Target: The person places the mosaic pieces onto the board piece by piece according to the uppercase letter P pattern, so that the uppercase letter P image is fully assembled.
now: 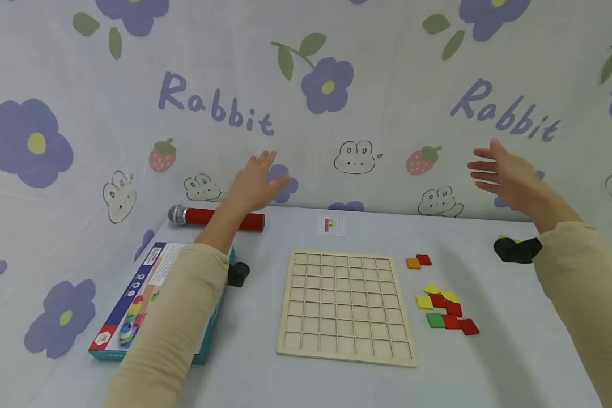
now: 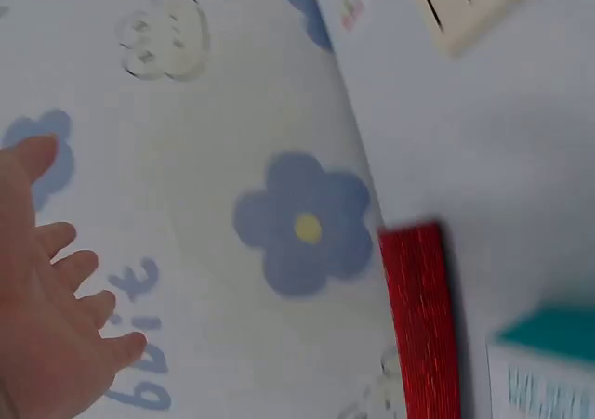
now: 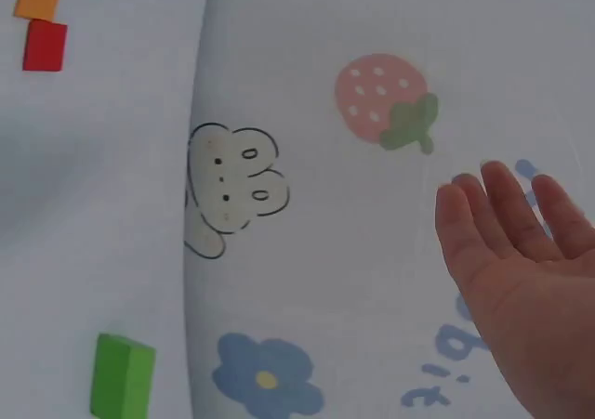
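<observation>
Both hands are raised in the air above the table's back edge and hold nothing. My left hand (image 1: pixel 256 184) has its fingers spread, above the red microphone (image 1: pixel 252 221) lying at the back left. My right hand (image 1: pixel 512 175) is up at the right with straight fingers, palm turned inward. Between and below them lies a wooden grid board (image 1: pixel 347 358) with bare square cells. To its right are loose square tiles: an orange tile (image 1: pixel 413 263), a red tile (image 1: pixel 424 259), a green tile (image 1: pixel 436 320) and several red and yellow ones.
A flat game box (image 1: pixel 113 323) lies at the left, partly hidden under my left sleeve. A small pattern card (image 1: pixel 331 226) lies behind the board. A green block (image 3: pixel 121 377) stands near the back right edge. A printed cloth hangs behind the table.
</observation>
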Available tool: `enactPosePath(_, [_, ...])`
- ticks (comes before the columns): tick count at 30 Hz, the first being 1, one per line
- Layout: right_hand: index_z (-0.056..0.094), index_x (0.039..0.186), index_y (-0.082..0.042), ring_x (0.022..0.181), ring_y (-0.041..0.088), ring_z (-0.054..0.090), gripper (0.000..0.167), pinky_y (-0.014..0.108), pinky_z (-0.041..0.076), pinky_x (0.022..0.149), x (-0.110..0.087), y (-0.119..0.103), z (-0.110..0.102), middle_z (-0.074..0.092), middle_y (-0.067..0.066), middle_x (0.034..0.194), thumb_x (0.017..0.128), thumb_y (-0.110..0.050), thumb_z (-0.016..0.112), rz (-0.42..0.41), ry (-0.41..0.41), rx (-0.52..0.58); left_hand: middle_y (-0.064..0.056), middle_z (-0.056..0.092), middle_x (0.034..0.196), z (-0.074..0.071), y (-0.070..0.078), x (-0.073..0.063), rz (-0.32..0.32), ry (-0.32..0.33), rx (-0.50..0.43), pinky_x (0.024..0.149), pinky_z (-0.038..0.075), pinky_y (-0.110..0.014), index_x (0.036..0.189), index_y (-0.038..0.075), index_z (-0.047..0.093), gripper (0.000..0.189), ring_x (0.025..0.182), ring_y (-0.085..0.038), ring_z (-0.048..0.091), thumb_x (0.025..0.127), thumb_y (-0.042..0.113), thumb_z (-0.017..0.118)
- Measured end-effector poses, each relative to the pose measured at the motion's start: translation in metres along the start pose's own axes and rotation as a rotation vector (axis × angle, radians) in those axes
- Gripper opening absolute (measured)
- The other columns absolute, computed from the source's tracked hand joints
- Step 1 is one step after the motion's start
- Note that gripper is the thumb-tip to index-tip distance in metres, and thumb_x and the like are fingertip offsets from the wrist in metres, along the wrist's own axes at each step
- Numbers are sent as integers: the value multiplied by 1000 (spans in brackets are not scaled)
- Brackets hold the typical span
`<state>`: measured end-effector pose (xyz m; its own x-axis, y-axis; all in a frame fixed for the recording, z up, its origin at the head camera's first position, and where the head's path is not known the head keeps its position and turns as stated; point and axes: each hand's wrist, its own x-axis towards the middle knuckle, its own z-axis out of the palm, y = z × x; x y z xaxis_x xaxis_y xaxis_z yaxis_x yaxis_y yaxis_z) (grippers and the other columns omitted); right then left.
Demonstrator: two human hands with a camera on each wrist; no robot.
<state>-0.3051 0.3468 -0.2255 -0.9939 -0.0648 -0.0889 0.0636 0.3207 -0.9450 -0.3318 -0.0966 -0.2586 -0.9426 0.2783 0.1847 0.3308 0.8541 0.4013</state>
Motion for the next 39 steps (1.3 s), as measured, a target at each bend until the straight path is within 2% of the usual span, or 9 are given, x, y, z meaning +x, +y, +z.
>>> enactPosePath(2, [2, 154, -11, 141, 30, 17, 96, 38, 16, 112, -4, 17, -6, 15, 13, 156, 84, -72, 27, 24, -47, 41, -9, 11, 158, 4, 8, -8, 29, 14, -78, 113, 8, -51, 153, 9, 17, 70, 144, -32, 5, 99, 41, 47])
enactPosePath(4, [3, 154, -13, 134, 23, 33, 96, 34, 25, 110, -8, 35, -9, 34, 6, 146, 84, -72, 30, 34, -77, 60, -8, 13, 158, 9, 17, -17, 74, 26, -124, 113, 10, -48, 153, 10, 19, 70, 144, -30, 7, 98, 40, 50])
enactPosePath(9, [5, 153, -6, 100, 1, 58, 89, 22, 46, 89, -16, 81, 1, 53, -12, 112, 91, -64, 32, 50, -172, 93, -7, 17, 157, 30, 22, -36, 152, -6, -179, 112, 15, -48, 153, 12, 21, 70, 143, -27, 11, 97, 38, 52])
enactPosePath(14, [8, 152, -1, 105, 1, 57, 78, 21, 47, 88, -28, 117, 11, 47, 4, 134, 99, -57, 21, 50, -277, -9, -4, 19, 157, 54, 18, -50, 205, -99, -200, 109, 22, -52, 153, 17, 25, 67, 142, -23, 17, 97, 38, 54])
enactPosePath(18, [10, 152, -2, 111, 7, 57, 75, 27, 47, 91, -36, 138, 18, 33, 22, 147, 100, -56, 21, 100, -301, -3, -4, 24, 155, 68, 11, -60, 256, -160, -227, 110, 23, -48, 151, 16, 29, 65, 142, -22, 21, 96, 36, 56])
enactPosePath(21, [9, 152, -2, 122, 20, 51, 76, 36, 43, 97, -42, 150, 22, 27, 28, 149, 100, -56, 23, 127, -307, -10, -7, 27, 154, 77, 4, -63, 270, -208, -250, 111, 23, -44, 151, 13, 30, 64, 141, -24, 23, 96, 34, 57])
enactPosePath(26, [11, 152, -2, 135, 39, 32, 73, 40, 37, 102, -51, 165, 27, 25, 29, 149, 101, -51, 29, 159, -325, -44, -5, 25, 155, 90, -6, -65, 232, -383, -294, 111, 23, -45, 152, 18, 26, 66, 141, -23, 21, 96, 36, 56])
enactPosePath(29, [13, 152, -2, 134, 38, 33, 71, 33, 41, 99, -56, 170, 30, 28, 29, 148, 102, -47, 34, 151, -319, -62, -5, 23, 155, 95, -7, -67, 222, -454, -306, 111, 21, -45, 153, 19, 25, 66, 142, -23, 19, 96, 37, 55])
enactPosePath(39, [23, 150, -1, 124, 21, 50, 65, 25, 46, 91, -67, 171, 36, 35, 28, 145, 101, -36, 46, 95, -241, -95, -13, 18, 156, 110, -8, -65, 217, -551, -181, 113, 15, -45, 152, 9, 21, 68, 143, -31, 13, 97, 31, 55])
